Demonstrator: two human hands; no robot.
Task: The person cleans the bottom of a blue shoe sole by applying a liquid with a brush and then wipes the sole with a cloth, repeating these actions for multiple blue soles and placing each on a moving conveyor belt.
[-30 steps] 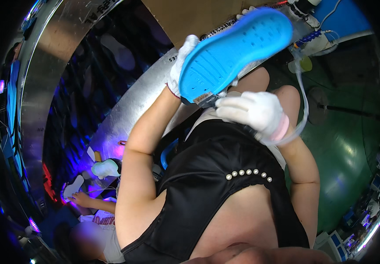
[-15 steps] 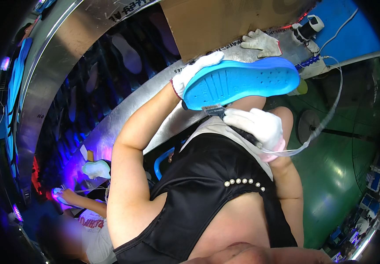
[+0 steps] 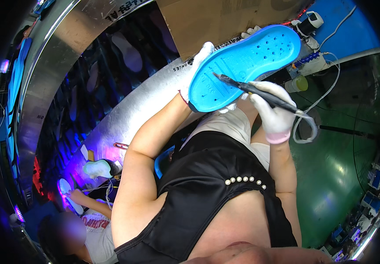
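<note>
A bright blue shoe sole (image 3: pixel 229 72) is tilted toward me, its broad hollow face showing ridges and a cluster of small holes at the far right end. My left hand (image 3: pixel 202 58), in a white glove, is closed round the sole's left end; some of its fingertips show below the lower edge. In my right hand (image 3: pixel 271 108), also gloved, is a dark-handled brush (image 3: pixel 260 93) with a clear tube (image 3: pixel 306 127) at its back end. The bristle tip lies over the ridged part of the sole; whether it touches cannot be made out.
A curved metal table edge (image 3: pixel 141 92) borders a dark conveyor carrying several soles (image 3: pixel 126 50). Brown cardboard (image 3: pixel 207 22) stands behind. At right are a black-and-white device (image 3: pixel 309 23) and a yellow-lidded container (image 3: pixel 299 84). A co-worker (image 3: pixel 95 229) sits at lower left, handling a pale sole.
The sole has turned, its right end rising and its face opening toward me. My right hand brought the brush from below the edge to over the sole's face.
</note>
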